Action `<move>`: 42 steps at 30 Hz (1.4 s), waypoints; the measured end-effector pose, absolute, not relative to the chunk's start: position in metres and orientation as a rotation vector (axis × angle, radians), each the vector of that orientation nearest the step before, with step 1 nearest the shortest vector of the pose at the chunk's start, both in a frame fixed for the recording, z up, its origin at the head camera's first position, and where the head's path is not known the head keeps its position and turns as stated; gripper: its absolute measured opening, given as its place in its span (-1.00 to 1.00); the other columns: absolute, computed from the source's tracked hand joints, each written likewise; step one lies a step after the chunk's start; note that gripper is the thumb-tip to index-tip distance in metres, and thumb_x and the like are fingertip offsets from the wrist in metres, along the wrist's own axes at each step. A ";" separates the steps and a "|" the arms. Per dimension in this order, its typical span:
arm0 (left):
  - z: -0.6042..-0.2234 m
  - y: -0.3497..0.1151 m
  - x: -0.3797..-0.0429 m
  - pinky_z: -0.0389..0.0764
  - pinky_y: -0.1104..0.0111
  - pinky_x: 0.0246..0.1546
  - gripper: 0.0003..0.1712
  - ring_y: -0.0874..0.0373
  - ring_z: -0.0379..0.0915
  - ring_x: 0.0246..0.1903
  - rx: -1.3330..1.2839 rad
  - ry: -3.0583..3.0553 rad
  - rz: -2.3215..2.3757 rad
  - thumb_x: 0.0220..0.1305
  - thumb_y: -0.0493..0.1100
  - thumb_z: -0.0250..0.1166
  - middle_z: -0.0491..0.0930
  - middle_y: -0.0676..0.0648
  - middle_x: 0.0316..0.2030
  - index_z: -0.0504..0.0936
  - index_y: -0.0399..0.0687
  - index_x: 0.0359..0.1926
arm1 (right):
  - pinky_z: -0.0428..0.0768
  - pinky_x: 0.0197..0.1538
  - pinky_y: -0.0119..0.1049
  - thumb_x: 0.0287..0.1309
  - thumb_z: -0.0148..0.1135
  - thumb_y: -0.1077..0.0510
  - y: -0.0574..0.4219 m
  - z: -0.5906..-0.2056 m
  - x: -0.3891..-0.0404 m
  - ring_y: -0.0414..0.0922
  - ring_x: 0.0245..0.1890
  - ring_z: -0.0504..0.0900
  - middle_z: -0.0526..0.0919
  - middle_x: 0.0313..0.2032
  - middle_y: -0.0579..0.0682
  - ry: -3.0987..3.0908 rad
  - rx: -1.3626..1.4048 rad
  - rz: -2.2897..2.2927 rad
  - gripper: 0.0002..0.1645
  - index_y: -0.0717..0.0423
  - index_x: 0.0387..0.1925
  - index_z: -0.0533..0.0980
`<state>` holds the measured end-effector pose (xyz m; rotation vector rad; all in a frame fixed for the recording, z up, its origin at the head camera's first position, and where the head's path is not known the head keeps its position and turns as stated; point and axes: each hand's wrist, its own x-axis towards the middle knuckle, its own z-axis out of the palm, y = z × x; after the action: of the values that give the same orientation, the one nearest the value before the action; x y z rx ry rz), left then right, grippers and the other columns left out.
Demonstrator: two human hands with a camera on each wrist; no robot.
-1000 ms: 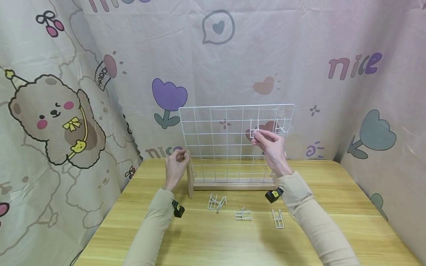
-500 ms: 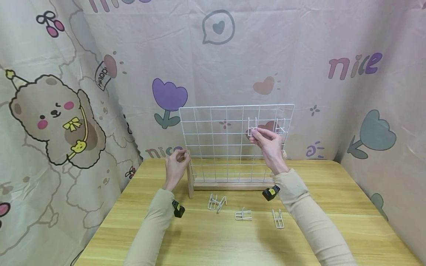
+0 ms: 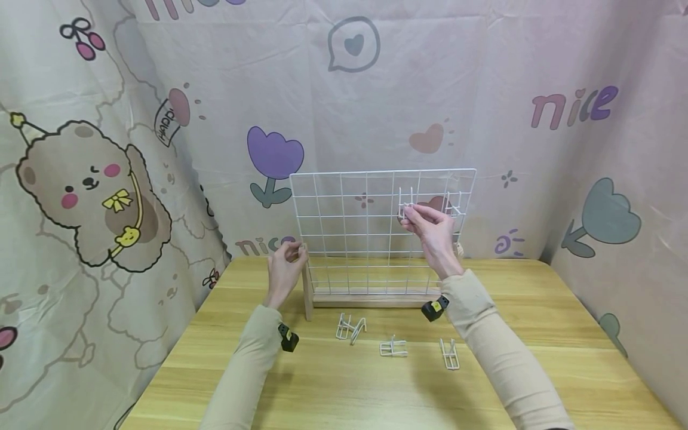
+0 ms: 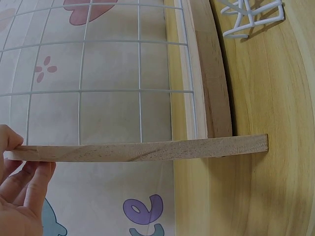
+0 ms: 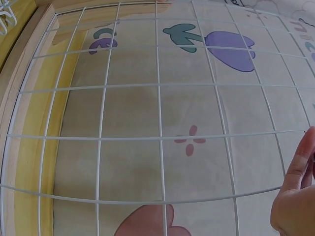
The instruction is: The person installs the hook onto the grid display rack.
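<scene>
A white wire grid panel [image 3: 344, 216] stands upright in a wooden stand [image 3: 376, 300]. At its left side my left hand [image 3: 285, 269] pinches the top of the stand's wooden post [image 4: 147, 151] between thumb and fingers. My right hand [image 3: 435, 236] holds a small white wire hook [image 3: 411, 196] against the upper right of the grid, its two prongs pointing up. Whether the prongs touch the wires I cannot tell. Another white hook [image 3: 455, 209] hangs on the grid just to the right. In the right wrist view, only part of my right hand [image 5: 293, 196] shows at the edge.
Several loose white wire hooks lie on the wooden table [image 3: 344, 388] before the stand: a left cluster [image 3: 349, 327], a middle hook [image 3: 393, 347] and a right hook [image 3: 450, 354]. A printed curtain [image 3: 215, 89] closes off the back and sides.
My right hand has shifted slightly left and up along the grid with the hook in its fingers. The left hand stays on the post.
</scene>
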<state>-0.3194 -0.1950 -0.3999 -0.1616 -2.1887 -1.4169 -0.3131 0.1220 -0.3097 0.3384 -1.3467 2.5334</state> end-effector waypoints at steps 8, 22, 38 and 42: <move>-0.399 -0.193 -0.318 0.72 0.00 0.06 -0.69 -0.24 0.71 -0.01 -0.172 -2.171 -1.420 0.32 -0.27 0.26 0.72 -0.36 -0.02 0.64 -0.34 0.03 | 0.77 -0.36 -0.45 0.21 0.23 0.49 0.121 -0.309 -0.314 -0.21 -0.57 0.75 0.82 -0.46 -0.03 -1.334 0.335 2.540 -0.69 0.09 -0.44 0.72; -0.399 -0.194 -0.319 0.72 0.04 0.08 -0.69 -0.22 0.70 0.00 -0.171 -2.169 -1.444 0.31 -0.27 0.28 0.72 -0.36 -0.01 0.64 -0.34 0.03 | 0.77 -0.35 -0.46 0.20 0.24 0.48 0.122 -0.312 -0.315 -0.22 -0.57 0.75 0.82 -0.47 -0.03 -1.362 0.322 2.508 -0.75 0.14 -0.40 0.71; -0.398 -0.193 -0.317 0.71 0.01 0.09 -0.67 -0.26 0.69 0.01 -0.172 -2.175 -1.444 0.31 -0.29 0.27 0.70 -0.36 0.01 0.62 -0.35 0.06 | 0.78 -0.35 -0.44 0.18 0.27 0.49 0.122 -0.315 -0.315 -0.21 -0.57 0.76 0.82 -0.47 -0.02 -1.380 0.286 2.510 -0.73 0.10 -0.44 0.71; -0.398 -0.193 -0.317 0.72 0.04 0.08 -0.67 -0.26 0.69 0.02 -0.174 -2.178 -1.441 0.31 -0.30 0.26 0.70 -0.36 0.02 0.61 -0.37 0.06 | 0.78 -0.36 -0.45 0.17 0.28 0.48 0.122 -0.316 -0.315 -0.22 -0.58 0.75 0.82 -0.47 -0.04 -1.398 0.267 2.492 -0.72 0.08 -0.45 0.71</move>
<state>-0.3174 -0.1932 -0.3982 -0.1736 -2.1783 -1.4408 -0.3150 0.1219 -0.3164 0.2666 -1.3983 2.4919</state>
